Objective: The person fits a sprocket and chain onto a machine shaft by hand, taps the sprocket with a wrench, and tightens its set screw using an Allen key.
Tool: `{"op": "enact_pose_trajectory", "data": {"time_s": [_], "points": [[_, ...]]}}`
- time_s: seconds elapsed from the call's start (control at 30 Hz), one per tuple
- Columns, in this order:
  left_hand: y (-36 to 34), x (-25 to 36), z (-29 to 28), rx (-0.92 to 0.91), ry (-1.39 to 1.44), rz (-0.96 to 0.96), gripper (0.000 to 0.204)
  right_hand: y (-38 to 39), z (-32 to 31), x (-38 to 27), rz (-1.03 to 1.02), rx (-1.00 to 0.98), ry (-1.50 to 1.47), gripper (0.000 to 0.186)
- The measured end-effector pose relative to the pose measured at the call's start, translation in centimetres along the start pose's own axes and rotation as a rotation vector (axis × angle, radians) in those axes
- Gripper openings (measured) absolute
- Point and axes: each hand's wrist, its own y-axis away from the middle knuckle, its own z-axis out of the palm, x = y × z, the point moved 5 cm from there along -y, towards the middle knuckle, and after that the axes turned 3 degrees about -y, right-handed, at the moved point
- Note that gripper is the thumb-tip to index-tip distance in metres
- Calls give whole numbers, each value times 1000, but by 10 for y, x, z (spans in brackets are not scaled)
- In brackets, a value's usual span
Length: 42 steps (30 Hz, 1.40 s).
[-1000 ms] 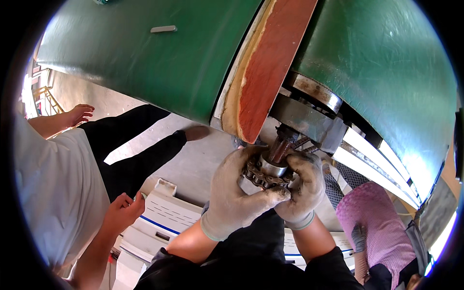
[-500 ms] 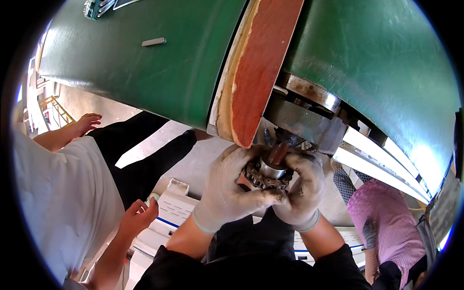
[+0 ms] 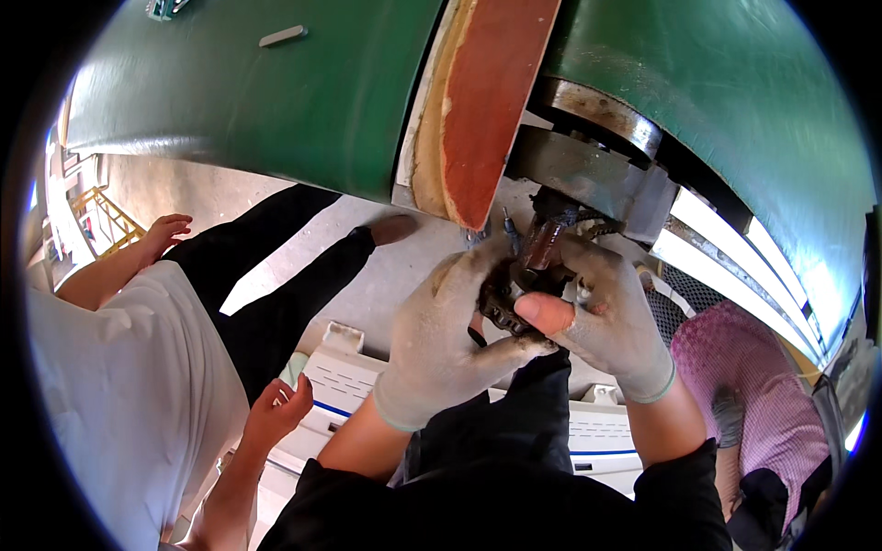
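Note:
Between my two gloved hands is a dark, greasy chain sprocket (image 3: 496, 301), its chain wrapped round the rim. A reddish-brown, greased shaft (image 3: 544, 242) points down toward it from the machine. My left hand (image 3: 443, 332) curls round the sprocket's left side, thumb underneath. From the right, my right hand (image 3: 614, 317) grips it, its bare thumb tip sticking out of the glove and pressing across the front. Fingers hide much of the sprocket, and I cannot tell whether the shaft sits in its bore.
Above are green machine covers (image 3: 266, 101), a red-faced board (image 3: 496, 92) and a metal block (image 3: 588, 174) by the shaft. A small metal bar (image 3: 283, 36) lies on the left cover. A person in a white shirt (image 3: 129, 376) stands left; another in pink (image 3: 749, 386) is at right.
My right thumb has moved up across the sprocket's front, and its bare tip now shows. The sprocket has turned, so its bright hub is now hidden. The view has shifted slightly.

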Motion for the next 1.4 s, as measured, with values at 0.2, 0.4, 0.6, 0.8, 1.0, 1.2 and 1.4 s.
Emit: {"op": "enact_pose_trajectory", "data": {"time_s": [0.2,0.4,0.6,0.8,1.0,1.2,1.4], "points": [[46,-15,50,342,1022,-444,68,-1,7,7,-2,65,-40,47],[34,-6,76,221,1215,-508,57,-4,10,19,40,106,-124,44],[39,-2,53,396,537,-354,23,-10,3,13,-94,86,166,44],[35,1,44,402,671,-374,11,-13,3,6,-48,-39,45,45],[41,11,36,334,941,-506,12,-10,-2,-2,24,-55,52,51],[42,15,36,334,888,-488,14,1,-12,4,115,-74,-15,55],[31,24,28,265,820,-452,13,1,-15,-14,161,-37,31,59]]}}
